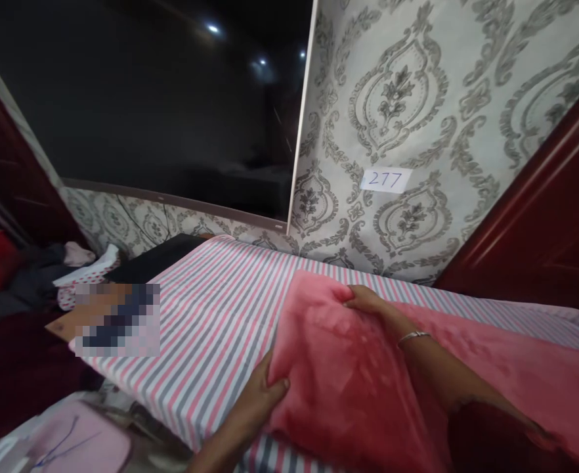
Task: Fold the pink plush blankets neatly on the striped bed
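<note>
A plush pink-red blanket (339, 368) lies partly folded over a striped cloth (220, 309) of pink, grey and white. My left hand (262, 387) grips the blanket's left edge, thumb on top and the other fingers hidden beneath. Higher up, my right hand (365, 299) pinches the blanket near its far edge; a metal bracelet (414, 336) circles that wrist. More of the blanket stretches off to the right, beyond my right forearm.
Behind the striped surface hangs a large black screen (171, 105) on a patterned wall. A paper marked 277 (386, 179) is stuck beside it. Dark red wood (540, 217) stands at right. A pink stool-like object (80, 437) and heaped clothes (18, 355) are at left.
</note>
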A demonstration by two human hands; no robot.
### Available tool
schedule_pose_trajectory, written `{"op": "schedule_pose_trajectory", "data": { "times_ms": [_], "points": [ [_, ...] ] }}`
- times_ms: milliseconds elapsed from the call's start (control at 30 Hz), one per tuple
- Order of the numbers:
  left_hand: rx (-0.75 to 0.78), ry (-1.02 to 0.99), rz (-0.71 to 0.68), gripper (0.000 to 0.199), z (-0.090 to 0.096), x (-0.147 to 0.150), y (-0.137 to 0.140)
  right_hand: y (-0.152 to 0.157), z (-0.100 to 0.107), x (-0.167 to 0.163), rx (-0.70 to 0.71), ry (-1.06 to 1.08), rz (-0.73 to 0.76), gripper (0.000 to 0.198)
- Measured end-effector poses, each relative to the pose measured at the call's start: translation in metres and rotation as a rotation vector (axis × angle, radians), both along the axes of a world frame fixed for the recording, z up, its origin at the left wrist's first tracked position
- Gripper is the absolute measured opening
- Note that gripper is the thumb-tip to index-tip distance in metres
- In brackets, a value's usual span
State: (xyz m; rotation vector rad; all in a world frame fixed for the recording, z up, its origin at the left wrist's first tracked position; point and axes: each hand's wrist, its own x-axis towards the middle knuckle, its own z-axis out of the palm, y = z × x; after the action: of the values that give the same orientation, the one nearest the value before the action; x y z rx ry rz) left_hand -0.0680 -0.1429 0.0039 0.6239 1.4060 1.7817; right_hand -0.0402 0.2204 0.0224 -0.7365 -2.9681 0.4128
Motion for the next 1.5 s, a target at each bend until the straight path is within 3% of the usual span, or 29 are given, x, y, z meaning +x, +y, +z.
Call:
{"op": "schedule_pose_trajectory", "data": {
  "times_ms": [200,300,433,533,600,700,767,833,900,1000,1100,1267,1400,1500],
  "points": [
    [0.062,0.039,0.003,0.077,0.022,0.002,0.002,-0.007,0.014,0.021,0.016,0.236,-0.063,0.029],
    [0.116,0.063,-0.03,0.071,0.044,0.001,-0.001,0.0,0.046,0.033,0.033,0.364,-0.074,0.024],
    [0.177,0.06,-0.027,0.066,0.077,-0.007,-0.015,0.0,0.107,0.036,0.089,0.43,-0.072,0.023],
    [0.141,0.068,0.071,0.073,0.1,-0.035,-0.039,-0.017,0.143,0.008,0.111,0.497,0.011,0.03],
    [0.086,0.167,0.199,0.078,0.111,-0.065,-0.061,-0.038,0.151,-0.027,0.11,0.518,0.071,0.035],
    [-0.047,0.341,0.348,0.08,0.106,-0.12,-0.095,-0.077,0.131,-0.084,0.059,0.452,0.081,0.046],
    [-0.265,0.505,0.462,0.083,0.089,-0.153,-0.117,-0.102,0.103,-0.111,0.042,0.337,0.051,0.058],
    [-0.554,0.716,0.626,0.08,0.066,-0.174,-0.133,-0.12,0.072,-0.122,0.035,0.216,0.032,0.068],
    [-0.677,0.954,0.676,0.072,0.044,-0.183,-0.14,-0.129,0.048,-0.12,0.052,0.137,0.033,0.069],
    [-0.662,1.22,0.568,0.062,0.028,-0.173,-0.122,-0.133,0.033,-0.106,0.092,0.081,0.036,0.064],
    [-0.682,1.351,0.403,0.063,0.028,-0.146,-0.077,-0.143,0.032,-0.095,0.124,0.07,0.023,0.062],
    [-0.761,1.465,-0.013,0.072,0.014,-0.097,-0.013,-0.18,0.006,-0.084,0.113,0.029,0.05,0.067],
    [-0.817,1.544,-0.072,0.07,-0.006,-0.086,-0.004,-0.193,-0.022,-0.08,0.062,-0.002,0.011,0.069],
    [-0.824,1.583,-0.07,0.069,-0.009,-0.089,-0.007,-0.191,-0.024,-0.081,0.04,0.008,0.015,0.069]
  ]
}}
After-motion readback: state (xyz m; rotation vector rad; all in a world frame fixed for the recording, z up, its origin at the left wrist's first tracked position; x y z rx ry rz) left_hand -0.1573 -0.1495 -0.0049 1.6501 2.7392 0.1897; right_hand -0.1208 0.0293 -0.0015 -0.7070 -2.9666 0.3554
